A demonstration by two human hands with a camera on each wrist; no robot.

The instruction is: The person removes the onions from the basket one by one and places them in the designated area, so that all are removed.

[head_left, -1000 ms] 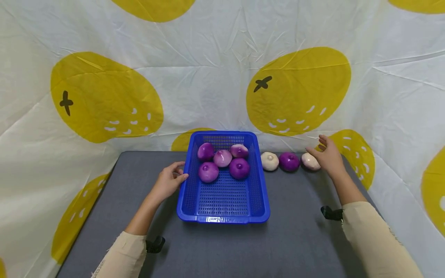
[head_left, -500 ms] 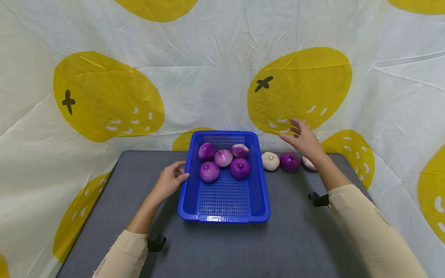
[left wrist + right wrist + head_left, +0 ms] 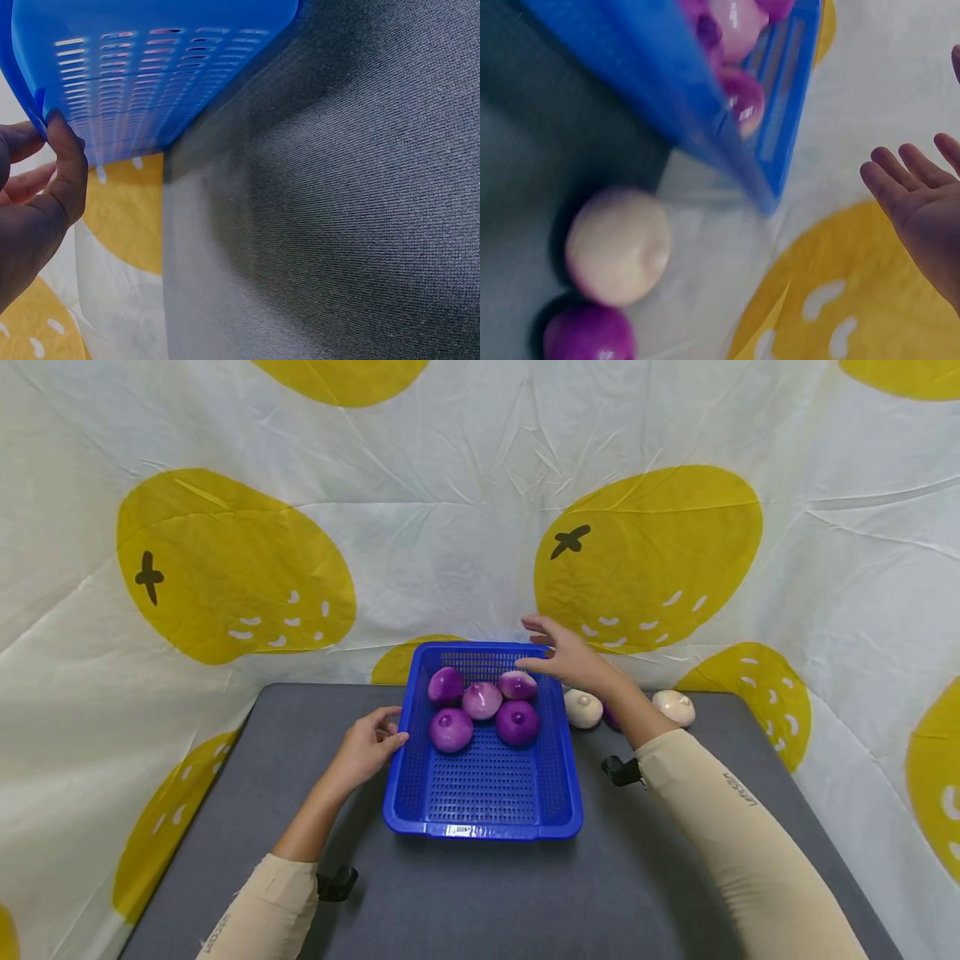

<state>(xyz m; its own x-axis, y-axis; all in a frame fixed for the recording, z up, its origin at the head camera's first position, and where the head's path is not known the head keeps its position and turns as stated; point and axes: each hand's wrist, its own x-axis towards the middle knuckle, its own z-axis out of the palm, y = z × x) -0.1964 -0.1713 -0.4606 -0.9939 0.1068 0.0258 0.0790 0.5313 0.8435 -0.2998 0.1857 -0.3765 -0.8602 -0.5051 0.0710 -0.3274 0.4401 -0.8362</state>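
A blue perforated plastic basket (image 3: pixel 480 785) stands mid-table with several purple and pinkish onions (image 3: pixel 482 701) in its far half. My left hand (image 3: pixel 366 750) pinches the basket's left rim between thumb and fingers, which shows closely in the left wrist view. Over the basket's far right corner hovers my right hand (image 3: pixel 566 656), fingers spread and holding nothing. The nearest onion below it is a purple-and-white onion (image 3: pixel 517 685). Right of the basket lie a white onion (image 3: pixel 583 708), a purple onion (image 3: pixel 589 334) mostly hidden by my right forearm in the head view, and a pale onion (image 3: pixel 674 707).
The dark grey table (image 3: pixel 480 902) has its far edge just behind the basket and loose onions. A white cloth with yellow fruit prints (image 3: pixel 450 568) hangs behind and along both sides. Black wrist cameras (image 3: pixel 621 771) stick out from both sleeves.
My right hand has moved left, from beside the pale onion at the far right to above the basket's far right corner. The left hand and the onions stay in place.
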